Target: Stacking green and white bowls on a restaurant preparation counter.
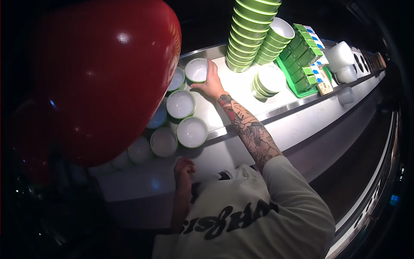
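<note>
My right hand (212, 79), at the end of a tattooed forearm, curves around the right side of a white bowl with a green outside (195, 69). Its thumb lies low along the bowl's wall and the fingers run up past the rim. Against that bowl stands another (176, 80), partly hidden by a red balloon. Two more bowls, one in the middle (181, 104) and one nearer me (192, 132), stand upright with bare insides. Close to my body, my left hand (184, 170) is loosely curled below the counter bowls, with no object visible in it.
A large glossy red balloon (113, 81) blocks the left. Tall green bowl stacks (247, 35) rise at the back, with a short stack (268, 81) nearer. Green cartons (300, 58) fill a green tray (299, 95). Plastic tubs (341, 58) stand right. A metal rim (278, 111) edges the counter.
</note>
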Tool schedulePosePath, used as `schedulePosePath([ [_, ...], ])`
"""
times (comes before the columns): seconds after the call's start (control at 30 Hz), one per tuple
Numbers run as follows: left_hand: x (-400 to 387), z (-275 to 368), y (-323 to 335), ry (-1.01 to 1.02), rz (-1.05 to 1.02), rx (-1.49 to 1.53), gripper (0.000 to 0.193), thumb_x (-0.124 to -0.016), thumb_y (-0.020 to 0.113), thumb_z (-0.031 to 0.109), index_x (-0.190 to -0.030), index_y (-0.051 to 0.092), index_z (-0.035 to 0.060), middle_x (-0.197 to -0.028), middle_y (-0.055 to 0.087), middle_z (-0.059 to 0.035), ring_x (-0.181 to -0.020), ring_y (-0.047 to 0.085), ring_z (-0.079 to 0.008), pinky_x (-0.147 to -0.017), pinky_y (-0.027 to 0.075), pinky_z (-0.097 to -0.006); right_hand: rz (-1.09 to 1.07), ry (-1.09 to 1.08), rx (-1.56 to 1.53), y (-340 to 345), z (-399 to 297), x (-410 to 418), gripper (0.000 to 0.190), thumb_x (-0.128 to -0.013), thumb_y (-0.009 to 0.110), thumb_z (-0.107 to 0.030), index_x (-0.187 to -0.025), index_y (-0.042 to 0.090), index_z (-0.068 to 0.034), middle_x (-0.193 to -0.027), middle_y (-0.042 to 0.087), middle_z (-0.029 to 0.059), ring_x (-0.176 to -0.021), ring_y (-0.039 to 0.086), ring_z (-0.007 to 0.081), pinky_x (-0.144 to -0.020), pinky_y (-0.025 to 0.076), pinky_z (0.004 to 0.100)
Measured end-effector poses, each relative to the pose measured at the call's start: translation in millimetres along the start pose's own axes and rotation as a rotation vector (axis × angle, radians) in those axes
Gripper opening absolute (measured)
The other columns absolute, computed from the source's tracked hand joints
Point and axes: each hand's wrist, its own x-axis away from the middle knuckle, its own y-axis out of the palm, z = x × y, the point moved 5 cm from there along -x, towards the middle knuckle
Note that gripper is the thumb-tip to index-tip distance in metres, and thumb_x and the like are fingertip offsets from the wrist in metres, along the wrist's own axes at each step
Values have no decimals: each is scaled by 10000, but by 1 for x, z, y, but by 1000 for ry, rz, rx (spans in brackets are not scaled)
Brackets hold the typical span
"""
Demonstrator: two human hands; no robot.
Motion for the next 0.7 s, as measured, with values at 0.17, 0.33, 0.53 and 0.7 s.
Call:
schedulePosePath([
  [0.17,-8,-12,-9,-17,56,52,201,-710,461,-9,-881,558,37,-794,550,-67,-645,511,-145,-609,429,-266,-221,57,233,-7,-27,-3,1273,-579,916,-356,-1504,109,-18,-1493,158,366,-1369,291,483,-1117,342,448],
  [0.33,-3,-7,1,-24,0,112,228,-714,448,-33,-910,548,31,-814,546,-62,-658,511,-148,-622,440,-273,261,-354,208,-129,-52,51,865,-686,858,-263,-1369,395,-3,-1442,354,248,-1274,441,413,-1059,369,477],
  [0.53,-8,-32,23,-183,47,68,248,-751,433,-32,-964,538,40,-850,594,-77,-660,556,-138,-648,455,-270,439,70,295,-216,-5,76,1104,-587,895,-401,-1421,304,15,-1393,387,250,-1289,405,406,-1053,353,495],
  [0.7,-19,-16,69,-95,-203,-52,267,-744,424,-30,-977,536,36,-872,620,-91,-663,580,-137,-632,461,-261,360,80,292,-219,18,63,1151,-583,891,-447,-1429,287,47,-1376,400,279,-1271,436,397,-1031,399,461],
])
